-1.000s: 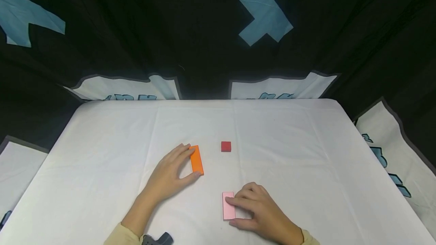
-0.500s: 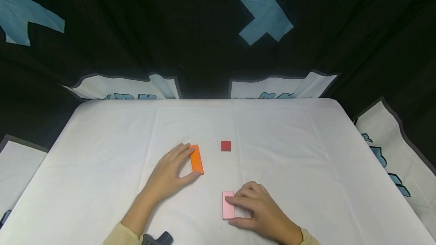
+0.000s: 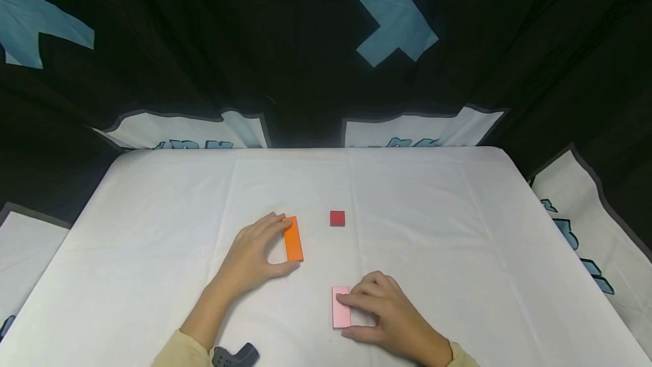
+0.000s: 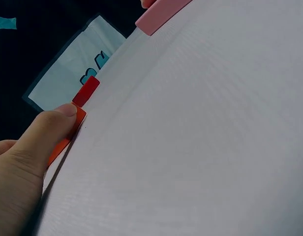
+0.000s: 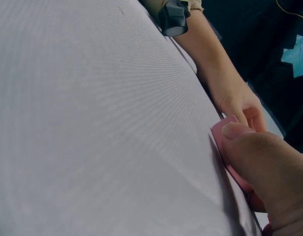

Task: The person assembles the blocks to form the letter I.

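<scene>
My left hand (image 3: 252,256) spans an orange rectangular block (image 3: 294,239), its fingers at the far end and its thumb by the near end. In the left wrist view the thumb (image 4: 55,123) covers part of that orange block (image 4: 63,144). Nearer the front, my right hand (image 3: 389,316) grips a pink rectangular block (image 3: 340,313), index finger over its far part and thumb at its near end. The right wrist view has the thumb against the pink block (image 5: 219,137). A small red block (image 3: 337,218) lies beyond both hands, touched by neither.
White cloth covers the table (image 3: 433,214). Black curtains with pale blue shapes (image 3: 397,16) hang behind it. A dark device (image 3: 236,355) sits at the left wrist by the front edge.
The left thumb has shifted slightly toward the person, to just below the orange block's near edge. My right hand and the blocks show no clear movement.
</scene>
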